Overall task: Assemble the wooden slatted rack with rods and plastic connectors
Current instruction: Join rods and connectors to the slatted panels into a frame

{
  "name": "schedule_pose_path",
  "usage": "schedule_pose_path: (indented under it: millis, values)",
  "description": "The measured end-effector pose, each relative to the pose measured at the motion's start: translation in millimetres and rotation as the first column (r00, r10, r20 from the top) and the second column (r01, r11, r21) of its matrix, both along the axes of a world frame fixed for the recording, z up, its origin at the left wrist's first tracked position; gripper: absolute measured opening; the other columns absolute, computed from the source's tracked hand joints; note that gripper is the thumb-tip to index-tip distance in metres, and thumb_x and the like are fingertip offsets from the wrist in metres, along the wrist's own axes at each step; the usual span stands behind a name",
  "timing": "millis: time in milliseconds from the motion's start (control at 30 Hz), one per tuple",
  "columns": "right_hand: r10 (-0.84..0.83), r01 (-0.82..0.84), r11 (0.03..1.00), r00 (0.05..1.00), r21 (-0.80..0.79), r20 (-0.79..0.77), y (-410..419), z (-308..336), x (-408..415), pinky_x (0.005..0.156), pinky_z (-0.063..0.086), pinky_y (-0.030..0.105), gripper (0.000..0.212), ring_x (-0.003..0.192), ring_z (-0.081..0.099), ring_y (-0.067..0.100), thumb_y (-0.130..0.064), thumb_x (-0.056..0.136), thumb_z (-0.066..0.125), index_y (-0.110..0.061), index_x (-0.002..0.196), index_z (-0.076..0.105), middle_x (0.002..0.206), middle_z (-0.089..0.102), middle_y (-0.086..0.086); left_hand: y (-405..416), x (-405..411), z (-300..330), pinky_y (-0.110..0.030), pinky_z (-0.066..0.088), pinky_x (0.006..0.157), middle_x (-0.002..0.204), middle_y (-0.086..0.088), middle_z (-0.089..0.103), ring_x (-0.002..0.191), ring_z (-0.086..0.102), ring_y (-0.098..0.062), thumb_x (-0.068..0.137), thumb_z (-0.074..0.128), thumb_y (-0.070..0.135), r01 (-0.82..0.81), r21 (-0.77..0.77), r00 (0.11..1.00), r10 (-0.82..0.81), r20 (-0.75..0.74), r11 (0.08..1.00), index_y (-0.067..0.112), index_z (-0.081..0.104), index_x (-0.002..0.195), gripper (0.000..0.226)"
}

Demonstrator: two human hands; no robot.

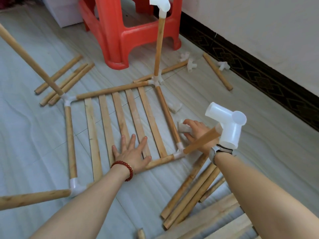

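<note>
On the floor point(34, 135), our flat left hand point(133, 152) steadies the slats point(120, 114) while our right hand point(196, 133) pinches a connector point(183, 129) for fitting.

We see a pale floor point(259, 135) carrying the rack frame point(120, 118), loose wooden rods point(188, 192), white connectors point(223, 65) and 1 red stool point(131, 31).

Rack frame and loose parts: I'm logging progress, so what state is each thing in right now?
Rack frame: lying flat on floor, four corner uprights fitted.
Slats: laid across frame, side by side.
Left hand: flat, fingers spread, pressing on slats.
Right hand: fingers curled round a loose white connector on floor.
Spare rods: loose, lying on floor.
Red stool: upright.
</note>
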State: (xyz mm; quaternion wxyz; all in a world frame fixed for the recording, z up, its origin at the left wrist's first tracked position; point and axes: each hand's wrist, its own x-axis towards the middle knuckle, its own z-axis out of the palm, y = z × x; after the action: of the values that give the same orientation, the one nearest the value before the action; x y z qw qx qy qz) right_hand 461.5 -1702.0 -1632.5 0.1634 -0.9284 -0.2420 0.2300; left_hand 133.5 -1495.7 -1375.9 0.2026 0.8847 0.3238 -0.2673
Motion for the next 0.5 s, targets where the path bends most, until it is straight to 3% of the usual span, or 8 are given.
schedule_pose_path:
  millis: [33,100,133,233,367,433,500]
  values:
    - [0.022,-0.021,1.0,0.998,-0.006,0.056,10,34,-20,0.065,0.041,0.031,0.08,0.091,0.057,0.019,-0.076,0.05,0.064,-0.038,0.118,0.046,0.106,0.055,-0.008,0,1,2,-0.06,-0.007,0.112,0.157,0.002,-0.017,0.14,-0.027,-0.031,0.091,0.035,0.058,-0.007,-0.007,1.0,0.007,0.011,1.0,0.043,-0.006,0.148,0.071]
    - [0.07,-0.06,0.995,0.99,-0.081,0.123,43,206,-96,0.07,0.045,0.033,0.051,0.086,0.052,0.019,-0.06,0.062,0.053,-0.026,0.1,0.051,0.097,0.053,-0.005,-1,1,4,-0.059,-0.003,0.113,0.158,0.001,-0.014,0.142,-0.023,-0.031,0.092,0.035,0.056,-0.019,-0.014,0.999,0.019,0.039,1.0,0.04,-0.001,0.149,0.069]
    - [0.091,-0.084,0.995,0.985,-0.052,0.15,46,231,-110,0.072,0.045,0.034,0.038,0.083,0.049,0.02,-0.049,0.064,0.049,-0.022,0.091,0.049,0.093,0.052,-0.003,-3,1,4,-0.058,-0.002,0.114,0.158,0.001,-0.013,0.142,-0.022,-0.031,0.093,0.035,0.055,-0.021,-0.014,0.999,0.021,0.048,1.0,0.039,0.001,0.149,0.068]
    - [0.172,-0.168,0.985,0.978,-0.044,0.12,40,269,-131,0.081,0.046,0.042,0.023,0.089,0.052,0.026,-0.033,0.077,0.052,-0.019,0.094,0.047,0.098,0.053,0.003,-13,2,2,-0.056,0.0,0.115,0.158,-0.001,-0.013,0.143,-0.02,-0.031,0.094,0.034,0.054,-0.032,-0.005,0.997,0.032,0.065,0.999,0.037,0.004,0.149,0.065]
    - [0.221,-0.214,0.975,0.965,-0.063,0.14,26,272,-129,0.095,0.042,0.045,0.039,0.115,0.048,0.027,-0.03,0.09,0.055,-0.018,0.126,0.045,0.126,0.048,0.002,-24,4,2,-0.054,0.0,0.115,0.158,-0.004,-0.015,0.143,-0.019,-0.031,0.097,0.031,0.049,-0.054,-0.012,0.995,0.055,0.087,0.998,0.036,0.01,0.149,0.058]
    - [0.208,-0.2,0.976,0.973,-0.083,0.098,21,276,-134,0.098,0.039,0.044,0.03,0.121,0.045,0.031,-0.025,0.095,0.049,-0.012,0.123,0.046,0.125,0.047,0.005,-27,3,3,-0.053,0.0,0.116,0.158,-0.004,-0.013,0.143,-0.017,-0.03,0.098,0.031,0.047,-0.064,-0.012,0.994,0.064,0.093,0.998,0.034,0.011,0.149,0.057]
    - [0.211,-0.197,0.975,0.965,-0.103,0.155,16,278,-144,0.085,0.041,0.04,0.009,0.11,0.05,0.033,-0.021,0.098,0.04,-0.013,0.099,0.045,0.104,0.049,0.006,-30,-1,6,-0.053,0.002,0.116,0.158,-0.003,-0.01,0.144,-0.014,-0.028,0.097,0.033,0.046,-0.068,-0.004,0.992,0.069,0.106,0.998,0.032,0.012,0.149,0.058]
